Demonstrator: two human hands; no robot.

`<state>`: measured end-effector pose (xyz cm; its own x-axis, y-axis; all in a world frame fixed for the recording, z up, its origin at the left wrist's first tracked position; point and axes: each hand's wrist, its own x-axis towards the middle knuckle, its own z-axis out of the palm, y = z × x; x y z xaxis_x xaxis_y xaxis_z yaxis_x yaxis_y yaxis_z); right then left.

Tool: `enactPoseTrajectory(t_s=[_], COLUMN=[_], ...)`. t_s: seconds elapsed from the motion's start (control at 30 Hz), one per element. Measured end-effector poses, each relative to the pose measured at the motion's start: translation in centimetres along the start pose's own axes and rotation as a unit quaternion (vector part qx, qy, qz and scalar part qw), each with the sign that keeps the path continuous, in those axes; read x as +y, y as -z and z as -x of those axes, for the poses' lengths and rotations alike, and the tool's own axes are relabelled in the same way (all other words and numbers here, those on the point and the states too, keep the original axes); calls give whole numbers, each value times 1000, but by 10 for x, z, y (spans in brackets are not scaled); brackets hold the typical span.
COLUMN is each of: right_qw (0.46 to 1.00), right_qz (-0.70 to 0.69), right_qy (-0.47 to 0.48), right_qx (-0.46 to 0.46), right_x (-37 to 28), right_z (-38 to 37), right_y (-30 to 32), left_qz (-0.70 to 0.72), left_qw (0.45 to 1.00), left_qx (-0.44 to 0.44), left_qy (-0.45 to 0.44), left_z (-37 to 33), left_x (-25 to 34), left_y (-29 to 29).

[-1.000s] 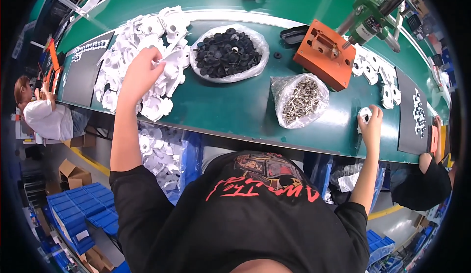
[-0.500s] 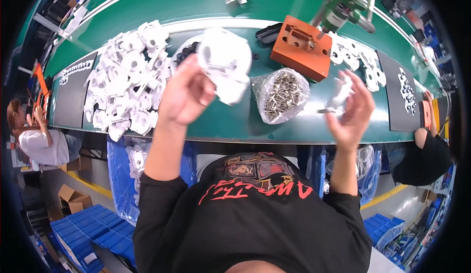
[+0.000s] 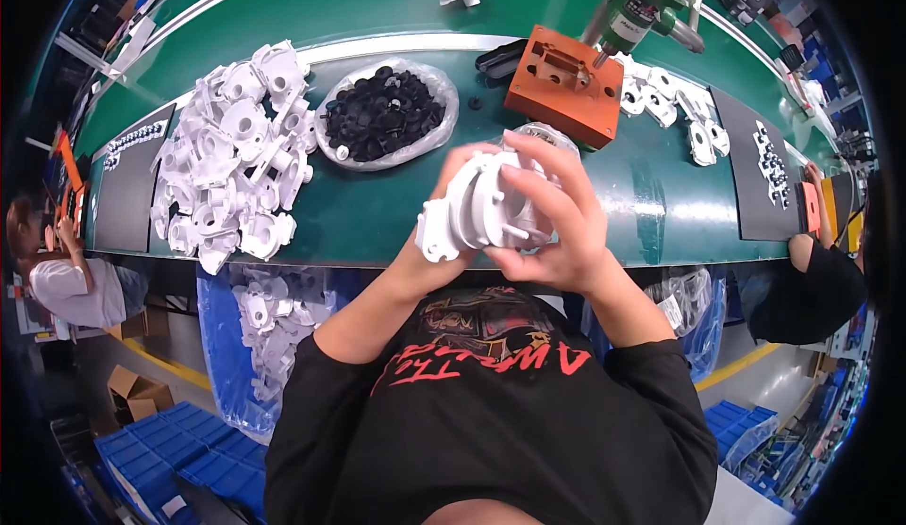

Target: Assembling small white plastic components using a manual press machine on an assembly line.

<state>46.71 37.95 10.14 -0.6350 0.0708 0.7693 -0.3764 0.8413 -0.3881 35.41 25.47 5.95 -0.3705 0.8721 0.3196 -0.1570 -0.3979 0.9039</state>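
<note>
In front of my chest, both hands hold a white plastic housing (image 3: 462, 206), round with a flat flange. My left hand (image 3: 425, 266) is closed round its left and back side, fingers partly hidden behind it. On the other side my right hand (image 3: 578, 234) curls fingers and thumb over the housing's right end. The smaller white piece from my right hand cannot be told apart from the housing. Just behind the hands, the clear bag of metal screws (image 3: 547, 133) is mostly covered.
White housings (image 3: 236, 157) lie heaped on the left. A bag of black knobs (image 3: 382, 114) sits at centre back. An orange fixture block (image 3: 566, 91) stands under a green press (image 3: 632, 20). Flat white parts (image 3: 661, 95) lie right of it. Other people work at both ends.
My left hand has brought the housing down and toward the middle. My right hand has moved left with its small white piece and now meets the housing.
</note>
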Motion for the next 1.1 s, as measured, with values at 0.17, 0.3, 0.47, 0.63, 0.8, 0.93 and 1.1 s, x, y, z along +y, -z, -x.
enactPoseTrajectory(t_s=[0.17,0.3,0.47,0.63,0.8,0.93,1.1], right_qw=[995,985,956,916,920,938,888], right_qz=[-61,-128,-192,-250,-182,-164,-289], right_qy=[-80,-117,-220,-314,-346,-301,-357], right_qx=[-7,18,24,18,-40,-46,15], right_x=[-1,-2,-9,-15,-15,-8,-4], right_z=[6,12,14,16,10,20,19], right_y=[-1,-5,-8,-13,-8,-12,-12], left_qz=[-164,-177,-108,-91,-125,-124,52], left_qw=[980,972,987,984,981,984,984], left_qx=[87,112,104,151,146,122,144], left_qy=[-75,-110,-59,-25,18,33,92], left_z=[-6,-5,-7,-13,-19,-24,-28], left_x=[22,20,15,14,5,8,6], left_y=[-7,-10,-18,-21,-16,-19,-24])
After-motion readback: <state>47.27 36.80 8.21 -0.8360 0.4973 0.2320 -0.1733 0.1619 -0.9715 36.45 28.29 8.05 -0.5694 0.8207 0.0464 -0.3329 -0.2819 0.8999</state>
